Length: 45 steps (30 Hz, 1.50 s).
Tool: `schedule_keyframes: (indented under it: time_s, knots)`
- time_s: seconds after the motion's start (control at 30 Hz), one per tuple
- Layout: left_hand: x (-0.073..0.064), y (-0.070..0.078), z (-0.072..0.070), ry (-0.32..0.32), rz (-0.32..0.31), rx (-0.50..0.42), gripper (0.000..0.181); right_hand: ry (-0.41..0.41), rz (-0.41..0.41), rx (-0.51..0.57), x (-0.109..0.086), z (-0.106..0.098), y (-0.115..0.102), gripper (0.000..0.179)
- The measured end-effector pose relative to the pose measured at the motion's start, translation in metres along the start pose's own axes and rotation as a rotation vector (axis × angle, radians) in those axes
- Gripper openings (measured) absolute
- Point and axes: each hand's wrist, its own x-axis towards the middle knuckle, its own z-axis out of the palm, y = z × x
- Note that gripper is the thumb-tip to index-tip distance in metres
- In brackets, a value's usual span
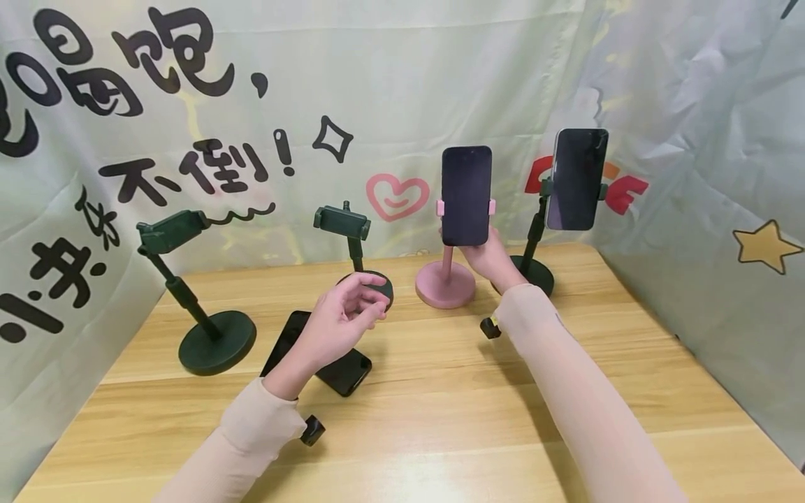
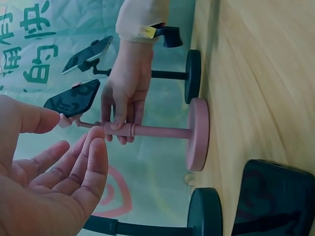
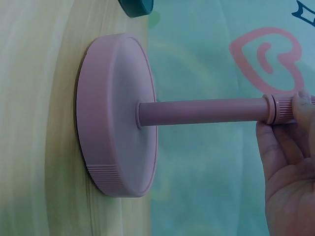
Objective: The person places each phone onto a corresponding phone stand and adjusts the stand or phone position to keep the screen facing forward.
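The round-based pink stand (image 1: pixel 446 286), on a wood-grained table (image 1: pixel 434 405), is gripped at its ribbed collar (image 3: pixel 282 109) by the right hand (image 1: pixel 488 257). A glossy phone (image 1: pixel 466 195) is clamped atop; the left hand (image 1: pixel 342 318) is held loosely open.

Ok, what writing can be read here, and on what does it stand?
"喝饱,": backdrop cloth, after a cut-off character
"不倒!": same cloth, below
Slanted characters at left, dim ones in the left wrist view: not surely readable
Red lettering behind the rightmost phone: mostly hidden
Other phones, stands: nothing readable
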Motion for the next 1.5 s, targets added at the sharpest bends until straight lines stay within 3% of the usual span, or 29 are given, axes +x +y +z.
schedule_keyframes:
  time_s: [0.23, 0.53, 0.8, 1.5]
  knots:
    - [-0.005, -0.011, -0.003, -0.013, 0.000, 0.015, 0.034, -0.012, -0.070, -0.038, 0.009, 0.002, 0.005, 0.042]
    - [-0.007, -0.017, -0.005, -0.010, -0.009, 0.033, 0.034, 0.020, -0.224, 0.004, 0.016, 0.001, 0.006, 0.036]
    - [-0.010, -0.023, -0.007, -0.013, -0.016, 0.039, 0.035, 0.004, -0.164, 0.066, 0.016, 0.002, 0.005, 0.040]
    - [-0.012, -0.025, -0.012, -0.021, -0.019, 0.044, 0.034, -0.012, -0.144, 0.070, 0.018, -0.002, 0.008, 0.043]
